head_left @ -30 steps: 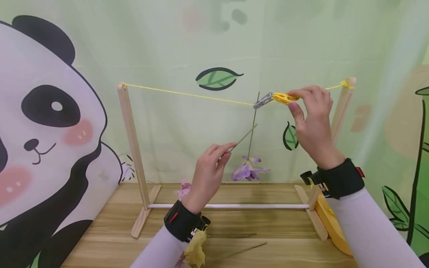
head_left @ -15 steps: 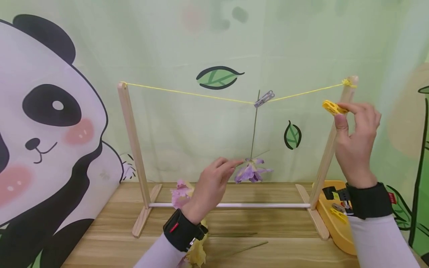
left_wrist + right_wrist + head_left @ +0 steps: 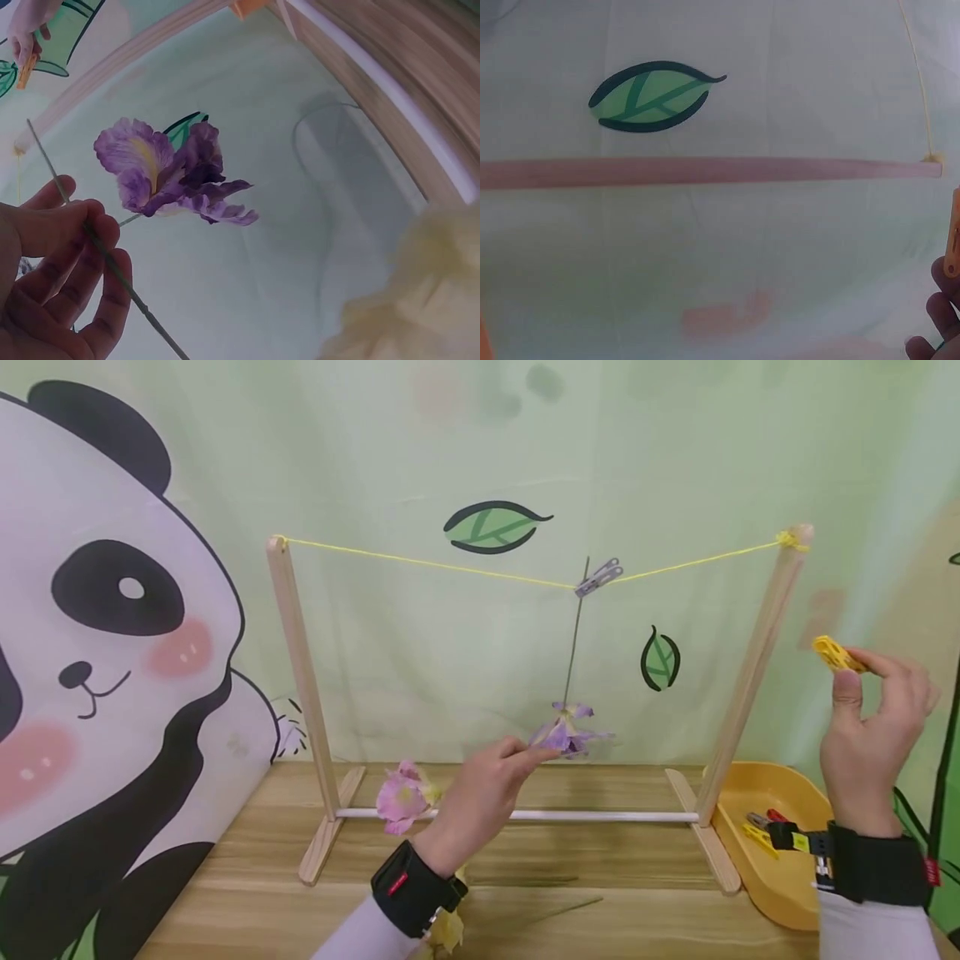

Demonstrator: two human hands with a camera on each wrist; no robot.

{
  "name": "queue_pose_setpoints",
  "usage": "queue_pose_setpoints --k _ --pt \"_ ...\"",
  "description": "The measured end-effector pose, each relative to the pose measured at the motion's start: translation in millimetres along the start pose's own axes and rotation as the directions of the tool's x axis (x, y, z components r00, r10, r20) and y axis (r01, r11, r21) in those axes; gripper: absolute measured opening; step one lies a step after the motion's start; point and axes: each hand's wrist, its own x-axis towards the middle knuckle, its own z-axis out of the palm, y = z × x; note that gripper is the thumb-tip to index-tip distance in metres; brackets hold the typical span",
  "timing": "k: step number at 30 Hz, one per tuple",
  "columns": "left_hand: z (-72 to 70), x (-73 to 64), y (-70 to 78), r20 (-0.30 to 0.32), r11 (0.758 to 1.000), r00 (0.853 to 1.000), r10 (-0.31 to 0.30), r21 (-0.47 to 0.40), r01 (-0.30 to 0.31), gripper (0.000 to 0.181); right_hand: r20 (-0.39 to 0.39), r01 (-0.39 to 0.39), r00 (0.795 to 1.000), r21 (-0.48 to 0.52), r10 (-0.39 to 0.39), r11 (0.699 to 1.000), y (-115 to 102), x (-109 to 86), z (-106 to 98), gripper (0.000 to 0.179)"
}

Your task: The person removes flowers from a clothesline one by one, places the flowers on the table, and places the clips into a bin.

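In the head view my left hand [image 3: 480,797] pinches a thin green flower stem [image 3: 120,274], clearest in the left wrist view. A pink flower [image 3: 401,797] with some yellow shows behind that hand, in line with the stem. Just past the fingertips, a purple artificial iris [image 3: 566,733] hangs head down from a yellow string [image 3: 427,565], its stem clipped by a grey clothespin [image 3: 598,578]. Far to the right, my right hand [image 3: 873,735] pinches a yellow clothespin [image 3: 838,654] between thumb and fingers, beyond the frame's right post.
The string spans two wooden posts [image 3: 303,681] joined low down by a white rod [image 3: 600,816]. A yellow tray [image 3: 768,777] with several clothespins [image 3: 761,839] stands right of the frame. Stems [image 3: 562,910] and a yellow flower [image 3: 447,931] lie on the wooden table [image 3: 247,893].
My right hand has moved right and down, away from the string, with the yellow clothespin. The left hand has come down slightly and tipped its stem flatter, toward the hanging iris.
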Motion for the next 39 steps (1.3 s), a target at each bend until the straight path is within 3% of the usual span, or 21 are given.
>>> queue_pose_setpoints --k 5,10,17,21,24,27,29,32,36,39 --pt "6.9 -4.7 2.3 0.104 0.999 0.995 -0.008 0.045 0.003 0.034 -0.010 -0.041 0.999 -0.065 0.040 0.997 22 -7.4 -11 0.039" --pt "16.2 -9.6 2.0 0.187 0.992 0.982 0.013 0.117 -0.036 0.040 0.005 -0.072 0.997 -0.114 0.073 0.991 37 -14.4 -19 0.039" --pt "33.2 -16.4 -1.1 0.229 0.985 0.970 0.083 0.128 -0.114 0.042 0.090 -0.129 0.985 -0.183 0.147 0.975 60 -25.2 -21 0.038" --pt "41.5 -21.5 -4.0 0.252 0.986 0.964 0.085 0.116 -0.118 0.034 0.148 -0.108 0.979 -0.206 0.140 0.972 74 -27.5 -19 0.038" --pt "45.9 -24.8 -5.4 0.303 0.989 0.951 0.064 0.105 -0.100 0.033 0.218 -0.110 0.962 -0.239 0.164 0.965 85 -30.2 -18 0.038" --pt "51.0 -27.8 -6.5 0.366 0.989 0.930 0.043 0.116 -0.091 0.035 0.342 -0.114 0.915 -0.290 0.214 0.950 95 -34.1 -19 0.038" --pt "54.8 -30.0 -7.2 0.401 0.985 0.916 0.027 0.147 -0.093 0.035 0.440 -0.103 0.865 -0.314 0.241 0.944 103 -36.7 -19 0.038" --pt "60.4 -34.3 -8.1 0.449 0.980 0.894 0.008 0.176 -0.098 0.035 0.580 -0.072 0.766 -0.351 0.277 0.934 114 -41.1 -19 0.039" --pt "68.5 -41.2 -10.5 0.484 0.981 0.875 -0.013 0.178 -0.084 0.032 0.714 -0.010 0.634 -0.375 0.296 0.927 129 -45.8 -17 0.038" --pt "73.7 -46.3 -13.0 0.494 0.984 0.870 -0.020 0.162 -0.069 0.031 0.786 0.007 0.516 -0.400 0.339 0.916 138 -48.3 -16 0.036"
